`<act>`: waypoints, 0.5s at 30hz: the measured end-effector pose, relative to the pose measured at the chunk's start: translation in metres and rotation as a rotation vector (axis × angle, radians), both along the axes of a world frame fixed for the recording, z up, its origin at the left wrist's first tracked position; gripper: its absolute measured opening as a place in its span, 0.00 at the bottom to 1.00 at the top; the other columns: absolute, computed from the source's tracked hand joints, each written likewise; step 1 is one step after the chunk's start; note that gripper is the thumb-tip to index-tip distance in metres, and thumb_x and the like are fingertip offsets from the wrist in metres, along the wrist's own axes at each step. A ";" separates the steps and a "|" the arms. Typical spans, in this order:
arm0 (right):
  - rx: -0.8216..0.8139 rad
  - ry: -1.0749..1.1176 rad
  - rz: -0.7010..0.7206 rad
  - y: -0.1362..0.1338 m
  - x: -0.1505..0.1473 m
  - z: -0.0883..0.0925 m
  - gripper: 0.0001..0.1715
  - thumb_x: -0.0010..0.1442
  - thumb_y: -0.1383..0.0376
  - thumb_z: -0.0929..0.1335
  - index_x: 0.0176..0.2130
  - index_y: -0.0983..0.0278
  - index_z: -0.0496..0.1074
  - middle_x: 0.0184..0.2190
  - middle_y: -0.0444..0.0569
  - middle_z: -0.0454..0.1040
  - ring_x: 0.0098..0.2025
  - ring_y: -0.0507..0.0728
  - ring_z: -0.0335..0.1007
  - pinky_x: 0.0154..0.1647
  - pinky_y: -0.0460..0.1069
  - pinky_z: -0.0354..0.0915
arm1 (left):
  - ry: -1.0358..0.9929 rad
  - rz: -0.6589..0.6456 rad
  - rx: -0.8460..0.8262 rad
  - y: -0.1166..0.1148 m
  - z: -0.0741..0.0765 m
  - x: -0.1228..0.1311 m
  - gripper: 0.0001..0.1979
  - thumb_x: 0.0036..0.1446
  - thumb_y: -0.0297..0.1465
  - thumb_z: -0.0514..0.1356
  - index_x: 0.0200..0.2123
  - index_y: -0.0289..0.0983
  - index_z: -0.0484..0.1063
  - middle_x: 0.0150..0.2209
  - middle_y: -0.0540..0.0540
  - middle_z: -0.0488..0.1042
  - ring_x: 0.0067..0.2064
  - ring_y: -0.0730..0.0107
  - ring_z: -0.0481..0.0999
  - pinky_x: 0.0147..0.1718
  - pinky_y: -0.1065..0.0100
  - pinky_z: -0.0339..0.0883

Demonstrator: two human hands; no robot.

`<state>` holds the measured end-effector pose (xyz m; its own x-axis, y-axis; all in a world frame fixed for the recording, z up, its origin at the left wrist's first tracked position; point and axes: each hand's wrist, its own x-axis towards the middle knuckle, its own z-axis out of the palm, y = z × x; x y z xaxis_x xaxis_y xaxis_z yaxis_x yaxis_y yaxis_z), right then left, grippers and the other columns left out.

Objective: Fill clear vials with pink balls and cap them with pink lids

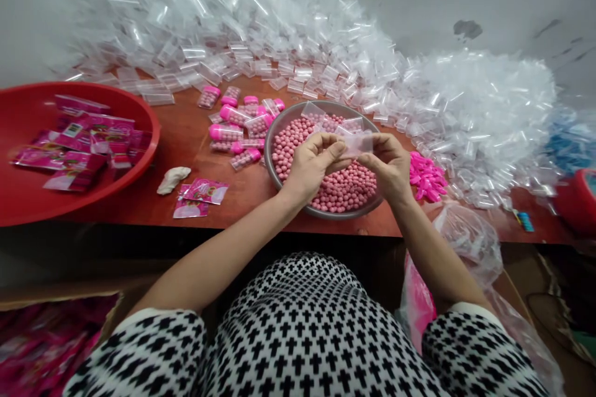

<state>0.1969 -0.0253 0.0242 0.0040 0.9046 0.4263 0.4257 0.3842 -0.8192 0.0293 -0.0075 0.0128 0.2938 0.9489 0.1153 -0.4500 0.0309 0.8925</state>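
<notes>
A clear plastic sleeve (357,144) is stretched between my hands above a grey bowl (274,169) of round pink candies (342,191). My left hand (316,158) pinches its left end between thumb and fingers. At the other end, my right hand (387,161) grips it the same way. More clear sleeves (314,113) lie on the candies behind my fingers. Left of the bowl is a group of filled clear tubes with pink caps (226,132). A heap of loose pink caps (426,178) sits just right of my right hand.
A large pile of clear plastic sleeves (261,18) covers the back of the table. On the left stands a red basin (151,130) with pink packets. Two pink packets (207,191) and a crumpled white lump (173,180) lie near the front edge. A plastic bag (470,239) hangs at right.
</notes>
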 end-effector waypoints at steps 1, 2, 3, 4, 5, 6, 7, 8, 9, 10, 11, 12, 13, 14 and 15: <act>-0.021 0.075 -0.012 0.000 -0.005 -0.004 0.26 0.57 0.42 0.70 0.42 0.58 0.70 0.39 0.49 0.77 0.41 0.59 0.76 0.44 0.54 0.72 | -0.053 -0.026 -0.057 -0.002 0.001 0.003 0.12 0.59 0.37 0.67 0.37 0.37 0.68 0.37 0.49 0.77 0.36 0.69 0.82 0.42 0.62 0.81; -0.035 0.122 -0.015 0.001 -0.009 -0.007 0.26 0.58 0.40 0.68 0.43 0.58 0.70 0.41 0.50 0.78 0.43 0.60 0.76 0.45 0.55 0.72 | -0.078 -0.046 -0.092 -0.004 0.003 0.005 0.13 0.59 0.37 0.68 0.37 0.37 0.68 0.36 0.49 0.77 0.37 0.69 0.82 0.43 0.63 0.80; -0.042 0.147 -0.012 0.002 -0.012 -0.009 0.27 0.60 0.40 0.67 0.44 0.58 0.69 0.43 0.51 0.78 0.45 0.60 0.77 0.46 0.55 0.73 | -0.078 -0.067 -0.111 -0.006 0.005 0.007 0.13 0.58 0.36 0.68 0.37 0.37 0.68 0.35 0.50 0.77 0.37 0.69 0.83 0.43 0.64 0.80; -0.041 0.156 -0.008 0.004 -0.013 -0.009 0.27 0.62 0.40 0.65 0.45 0.58 0.69 0.45 0.52 0.78 0.46 0.60 0.77 0.47 0.56 0.73 | -0.060 -0.086 -0.119 -0.008 0.006 0.007 0.12 0.58 0.35 0.68 0.37 0.37 0.68 0.34 0.50 0.77 0.38 0.70 0.82 0.42 0.65 0.80; -0.033 0.151 0.001 0.005 -0.012 -0.007 0.26 0.63 0.41 0.64 0.47 0.58 0.69 0.46 0.53 0.78 0.47 0.60 0.77 0.47 0.55 0.73 | -0.030 -0.098 -0.118 -0.008 0.007 0.005 0.11 0.58 0.33 0.68 0.37 0.36 0.69 0.34 0.50 0.77 0.38 0.70 0.82 0.41 0.67 0.80; -0.024 0.124 0.015 0.007 -0.009 -0.005 0.25 0.65 0.43 0.63 0.49 0.59 0.69 0.47 0.53 0.78 0.46 0.60 0.77 0.47 0.55 0.72 | 0.008 -0.098 -0.108 -0.008 0.007 0.002 0.11 0.57 0.31 0.68 0.38 0.36 0.70 0.36 0.49 0.77 0.39 0.69 0.82 0.40 0.68 0.80; -0.017 0.067 0.036 0.008 -0.003 -0.001 0.24 0.66 0.45 0.63 0.50 0.59 0.69 0.46 0.52 0.79 0.46 0.59 0.77 0.46 0.55 0.72 | 0.046 -0.078 -0.090 -0.007 0.006 -0.002 0.11 0.55 0.30 0.68 0.39 0.36 0.71 0.38 0.48 0.78 0.41 0.69 0.81 0.39 0.69 0.80; -0.012 -0.033 0.058 0.009 0.005 0.003 0.22 0.67 0.49 0.63 0.51 0.59 0.69 0.46 0.52 0.79 0.46 0.59 0.77 0.46 0.55 0.72 | 0.079 -0.044 -0.069 -0.006 0.004 -0.008 0.12 0.54 0.28 0.69 0.41 0.36 0.72 0.41 0.47 0.78 0.42 0.69 0.81 0.38 0.70 0.80; -0.008 -0.184 0.079 0.011 0.013 0.007 0.20 0.67 0.53 0.64 0.52 0.60 0.70 0.45 0.52 0.79 0.46 0.59 0.76 0.47 0.55 0.71 | 0.104 -0.003 -0.047 -0.003 0.001 -0.015 0.14 0.52 0.27 0.69 0.42 0.36 0.73 0.44 0.46 0.78 0.43 0.69 0.80 0.38 0.70 0.79; -0.006 -0.383 0.094 0.012 0.022 0.011 0.17 0.67 0.57 0.64 0.51 0.62 0.72 0.45 0.53 0.80 0.46 0.60 0.75 0.47 0.56 0.70 | 0.123 0.038 -0.026 0.000 -0.002 -0.021 0.15 0.51 0.27 0.69 0.44 0.36 0.73 0.45 0.46 0.78 0.44 0.68 0.80 0.39 0.69 0.79; -0.012 -0.613 0.107 0.013 0.029 0.013 0.15 0.67 0.61 0.64 0.49 0.63 0.74 0.44 0.54 0.80 0.46 0.61 0.74 0.48 0.56 0.68 | 0.139 0.076 -0.006 0.003 -0.007 -0.027 0.16 0.51 0.28 0.68 0.44 0.35 0.73 0.44 0.45 0.78 0.44 0.68 0.80 0.39 0.68 0.79; -0.027 -0.849 0.127 0.015 0.033 0.014 0.13 0.66 0.65 0.64 0.47 0.65 0.75 0.42 0.56 0.80 0.46 0.62 0.73 0.48 0.57 0.67 | 0.158 0.106 0.012 0.005 -0.011 -0.032 0.15 0.52 0.29 0.68 0.44 0.35 0.74 0.43 0.45 0.78 0.44 0.67 0.80 0.40 0.68 0.79; -0.049 -1.059 0.158 0.016 0.034 0.013 0.13 0.66 0.69 0.63 0.44 0.66 0.76 0.41 0.58 0.80 0.45 0.63 0.72 0.48 0.57 0.66 | 0.181 0.127 0.033 0.008 -0.016 -0.035 0.14 0.52 0.30 0.67 0.43 0.35 0.75 0.41 0.45 0.79 0.43 0.67 0.80 0.41 0.67 0.79; -0.073 -1.218 0.202 0.018 0.032 0.011 0.13 0.65 0.71 0.62 0.41 0.67 0.77 0.39 0.60 0.80 0.44 0.63 0.71 0.48 0.57 0.65 | 0.209 0.146 0.058 0.010 -0.021 -0.037 0.13 0.53 0.32 0.67 0.42 0.35 0.75 0.40 0.45 0.79 0.44 0.66 0.80 0.43 0.66 0.79; -0.100 -1.313 0.259 0.020 0.028 0.007 0.14 0.65 0.73 0.61 0.39 0.68 0.77 0.38 0.60 0.80 0.43 0.62 0.71 0.48 0.56 0.65 | 0.237 0.166 0.086 0.011 -0.024 -0.038 0.12 0.54 0.33 0.66 0.41 0.35 0.76 0.40 0.45 0.79 0.44 0.66 0.80 0.44 0.66 0.78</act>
<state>0.2245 -0.0053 0.0316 -0.5295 0.8440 -0.0851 0.8372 0.5361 0.1079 -0.0090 0.0033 -0.0116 0.1643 0.9759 0.1437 -0.2211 -0.1055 0.9695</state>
